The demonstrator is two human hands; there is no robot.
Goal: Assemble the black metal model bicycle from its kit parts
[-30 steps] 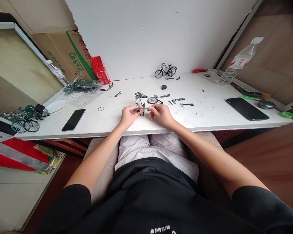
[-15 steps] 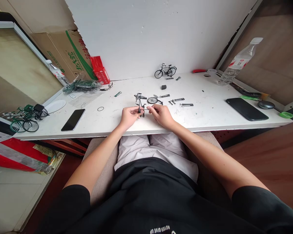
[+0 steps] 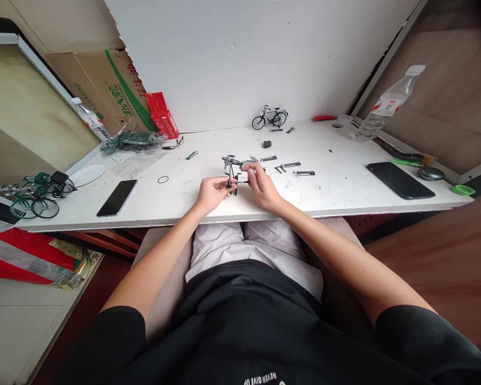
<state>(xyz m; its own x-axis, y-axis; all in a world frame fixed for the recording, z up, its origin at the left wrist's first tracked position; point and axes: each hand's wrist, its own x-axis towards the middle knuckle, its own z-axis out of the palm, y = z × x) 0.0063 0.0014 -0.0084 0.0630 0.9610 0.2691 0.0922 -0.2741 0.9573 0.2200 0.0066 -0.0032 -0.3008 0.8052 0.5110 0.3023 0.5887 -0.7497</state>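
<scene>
Fingertips of the left hand (image 3: 212, 191) pinch the lower end of a small black bike frame (image 3: 230, 170), held upright just above the table (image 3: 344, 187) near the middle of its front edge. Right hand (image 3: 261, 186): thumb and forefinger closed on a thin dark pin (image 3: 243, 182) that meets the frame from the right; other fingers loosely curled. Whether the pin is seated cannot be told.

Frame: judged light, stiff, thin-membered metal, with small projecting parts that would bend or snag. Best gripped at the thicker lower tubes, not at the handlebar end on top. Pin: tiny, likely slippery, easy to drop.

Just behind the hands, toward the table centre: loose wheel (image 3: 248, 162), partly hidden by the right fingers; row of small metal parts (image 3: 292, 167) running right.
Farther back: small black block (image 3: 267, 144); finished bike model (image 3: 270, 117) at the back edge, against the white board.
Left half: thin ring (image 3: 162, 179); phone (image 3: 116, 197) near the front edge; bag of green parts (image 3: 133, 142) and red box (image 3: 162, 115) at the back left corner.
Right half: second phone (image 3: 401, 180); water bottle (image 3: 379, 111) at the back right corner.
Off the left edge, on a lower surface: green bike models (image 3: 34, 199).
</scene>
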